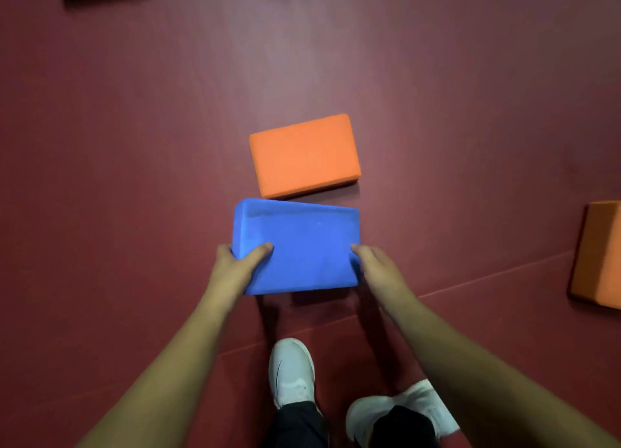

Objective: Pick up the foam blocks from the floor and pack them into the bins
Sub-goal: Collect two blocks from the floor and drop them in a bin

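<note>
Above the floor point(134, 145), left hand point(235, 269) and right hand point(378, 268) fingers point(224, 252) clasp the blue block point(302, 242); the orange block point(304, 155) lies unpacked, bins unseen.

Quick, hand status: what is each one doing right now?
Left hand: grips the blue block at its left end.
Right hand: grips the same block at its right end.

Straight ahead of you, an orange block point(304, 155) lies just beyond the blue block point(302, 246), closing that path. Bare red floor point(134, 145) gives you room on the left; on the right it runs to a second orange block point(598, 256) at the edge. Your shoes point(291, 373) stand close behind.
</note>
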